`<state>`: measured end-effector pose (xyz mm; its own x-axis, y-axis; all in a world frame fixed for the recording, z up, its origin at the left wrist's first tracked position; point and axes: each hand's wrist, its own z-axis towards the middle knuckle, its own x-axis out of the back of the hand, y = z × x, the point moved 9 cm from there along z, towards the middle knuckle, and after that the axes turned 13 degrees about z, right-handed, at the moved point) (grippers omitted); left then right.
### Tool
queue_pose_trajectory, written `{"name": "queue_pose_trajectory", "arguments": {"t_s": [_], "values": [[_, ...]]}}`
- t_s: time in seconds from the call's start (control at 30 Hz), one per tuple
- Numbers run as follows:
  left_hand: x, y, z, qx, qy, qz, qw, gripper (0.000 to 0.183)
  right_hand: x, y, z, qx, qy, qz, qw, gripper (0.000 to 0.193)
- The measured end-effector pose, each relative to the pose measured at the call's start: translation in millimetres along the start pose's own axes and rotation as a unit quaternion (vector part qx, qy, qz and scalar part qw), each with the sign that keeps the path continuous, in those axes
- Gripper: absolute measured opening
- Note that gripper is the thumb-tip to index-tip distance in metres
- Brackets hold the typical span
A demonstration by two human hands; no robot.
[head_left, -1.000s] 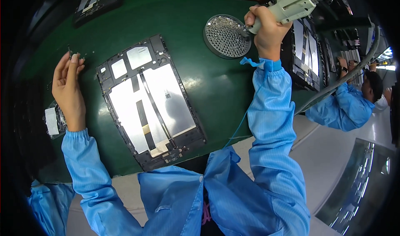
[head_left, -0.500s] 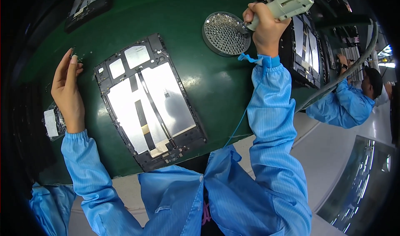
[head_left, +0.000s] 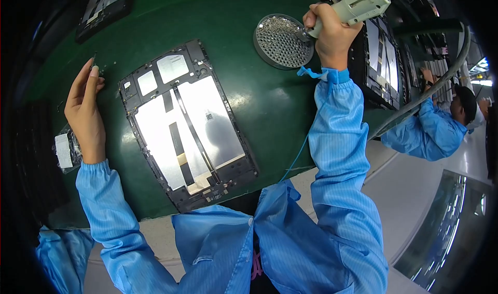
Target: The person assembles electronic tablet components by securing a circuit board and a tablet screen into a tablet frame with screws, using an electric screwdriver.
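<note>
My right hand (head_left: 333, 39) is wrapped round a pale green electric screwdriver (head_left: 363, 2). Its nose end reaches over the right side of a round dish (head_left: 280, 40), whose perforated face is dotted with tiny shiny screws. My left hand (head_left: 87, 110) is raised left of the opened tablet, thumb and forefinger pinched on a small dark part (head_left: 93, 63) too fine to make out. Between my hands lies the tablet (head_left: 189, 122), its inside up, with silvery plates, a dark flat cable and a black frame; neither hand touches it.
Another opened tablet (head_left: 106, 3) lies at the far left, and more stand stacked (head_left: 381, 60) at the right. A clear bag with a white label (head_left: 64, 151) is beside my left wrist. A grey hose (head_left: 415, 104) curves down the right, near a co-worker in blue (head_left: 430, 128).
Almost nothing differs. My left fingertips have shifted very slightly, while the screwdriver stays over the screw dish.
</note>
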<state>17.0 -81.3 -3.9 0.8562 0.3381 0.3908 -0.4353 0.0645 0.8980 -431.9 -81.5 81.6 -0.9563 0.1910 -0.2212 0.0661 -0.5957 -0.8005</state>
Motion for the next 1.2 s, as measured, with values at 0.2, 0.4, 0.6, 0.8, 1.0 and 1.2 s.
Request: {"name": "queue_pose_trajectory", "arguments": {"t_s": [0.2,0.4,0.6,0.8,1.0,1.2], "values": [[9.8,-8.5,-2.1,-0.004,-0.016,-0.023,1.000,0.033,-3.7,11.7,0.0,0.018,-0.024,0.012,0.999,0.022],[-14.6,15.6,-5.4,-0.039,-0.123,-0.012,0.992,0.027,-9.2,-9.8,-4.4,0.002,0.001,0.031,1.000,0.024],[-21.4,16.2,-6.6,-0.028,-0.218,-0.065,0.973,0.023,-119.3,-34.8,-15.8,-0.027,-0.116,0.143,0.982,0.020],[-18.9,12.9,-4.4,-0.037,-0.260,-0.034,0.964,0.024,-214.4,-29.8,-39.7,-0.037,-0.214,0.128,0.968,0.013],[-19.9,7.7,-0.9,-0.083,-0.274,0.034,0.957,0.019,-262.9,-28.6,-51.4,-0.102,-0.219,0.182,0.953,0.013],[-25.2,4.6,0.8,-0.070,-0.289,0.036,0.954,0.018,-263.0,-19.5,-56.6,-0.154,-0.132,0.191,0.960,0.024]]}}
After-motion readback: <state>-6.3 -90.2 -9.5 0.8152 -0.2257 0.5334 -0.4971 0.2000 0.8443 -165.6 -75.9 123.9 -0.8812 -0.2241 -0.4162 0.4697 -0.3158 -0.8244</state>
